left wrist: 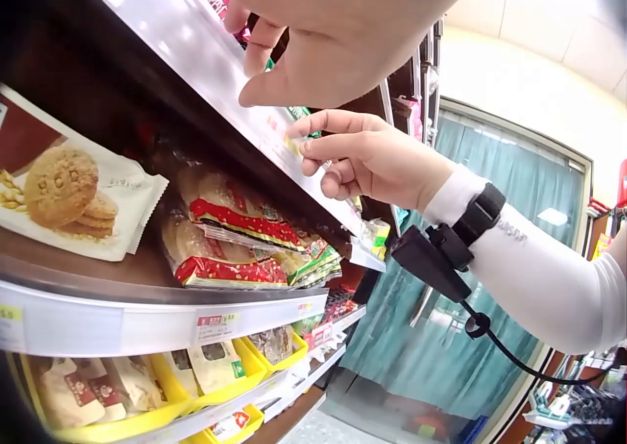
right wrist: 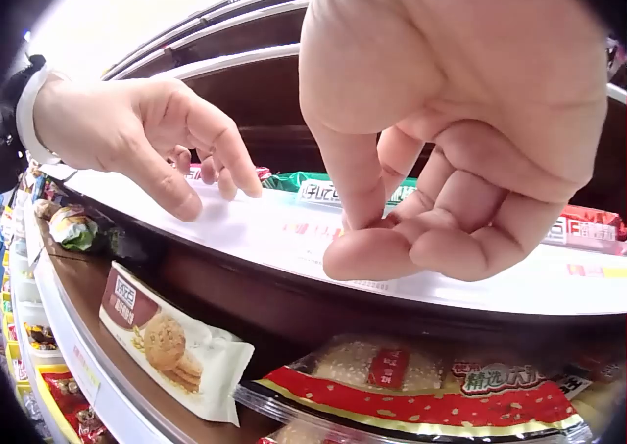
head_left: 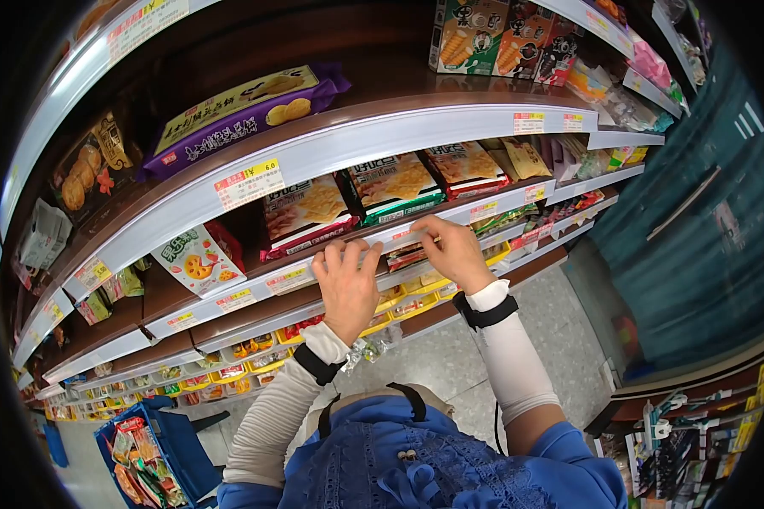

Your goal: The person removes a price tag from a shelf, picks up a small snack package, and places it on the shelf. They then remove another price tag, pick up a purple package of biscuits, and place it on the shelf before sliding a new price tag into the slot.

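Both hands are at the white price rail [head_left: 267, 282] of a middle store shelf. My left hand [head_left: 348, 276] rests on the rail with its fingers lying over the top edge, and in the right wrist view the left hand [right wrist: 147, 140] shows its thumb against the rail's face. My right hand [head_left: 452, 248] has curled fingers, and its thumb and forefinger pinch a small price label [left wrist: 294, 146] on the rail. Close up, the right hand [right wrist: 441, 170] presses its fingertips on that strip. Red and green cracker packs [head_left: 306, 214] lie just behind the rail.
Shelves of snacks run above and below: a purple biscuit pack [head_left: 246, 110] higher up, a white cookie pack [right wrist: 171, 346] and red-banded packs [left wrist: 235, 230] beneath. A blue basket [head_left: 157, 450] of goods stands on the floor at lower left. A display rack [head_left: 696, 424] is at right.
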